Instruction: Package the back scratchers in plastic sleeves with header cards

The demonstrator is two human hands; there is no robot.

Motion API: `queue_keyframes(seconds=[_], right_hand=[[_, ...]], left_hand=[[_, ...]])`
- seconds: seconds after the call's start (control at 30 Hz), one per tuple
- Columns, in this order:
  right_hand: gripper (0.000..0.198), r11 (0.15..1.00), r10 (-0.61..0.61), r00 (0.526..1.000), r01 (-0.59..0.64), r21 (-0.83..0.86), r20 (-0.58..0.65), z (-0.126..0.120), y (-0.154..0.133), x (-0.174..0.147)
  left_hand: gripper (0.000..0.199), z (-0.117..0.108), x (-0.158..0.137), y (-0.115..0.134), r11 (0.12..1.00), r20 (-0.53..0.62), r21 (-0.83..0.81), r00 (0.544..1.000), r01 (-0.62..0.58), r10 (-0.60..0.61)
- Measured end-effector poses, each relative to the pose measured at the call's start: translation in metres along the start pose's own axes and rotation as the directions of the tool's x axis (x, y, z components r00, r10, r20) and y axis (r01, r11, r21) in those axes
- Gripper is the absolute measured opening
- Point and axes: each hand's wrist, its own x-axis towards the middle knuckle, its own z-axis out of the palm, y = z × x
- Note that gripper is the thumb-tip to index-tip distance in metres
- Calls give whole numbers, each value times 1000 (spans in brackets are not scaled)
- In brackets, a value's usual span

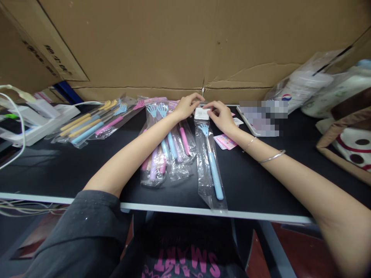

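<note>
A light-blue back scratcher (215,173) lies in a clear plastic bag (203,185), its hand-shaped end pointing away from me. At the bag's far end is a small white card (202,113). My left hand (187,107) has its fingers bent at the card's upper left edge; some fingertips are hidden. On the card's right side, my right hand (222,116) pinches it between thumb and fingers. Under my left forearm lies a pile of bagged back scratchers (172,144) in blue, pink and purple. Several pink printed cards (226,141) lie beside my right wrist.
More bagged back scratchers (89,125) lie to the left, beside a white power strip (43,125) with cables. A flat, partly blurred object (257,121), bagged cups (304,87) and a brown-trimmed bag (330,144) are on the right. A cardboard wall (162,46) closes off the back.
</note>
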Motion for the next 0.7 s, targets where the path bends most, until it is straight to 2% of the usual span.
queue_keyframes(seconds=[0.27, 0.7], right_hand=[[13, 1000, -1, 1000, 1, 22, -6, 1, 0, -1], [11, 999, 14, 1000, -14, 48, 1, 2, 1, 0]], left_hand=[[31, 0, -2, 6, 999, -2, 6, 999, 49, -49], [32, -1, -3, 8, 1000, -4, 11, 1000, 13, -13]])
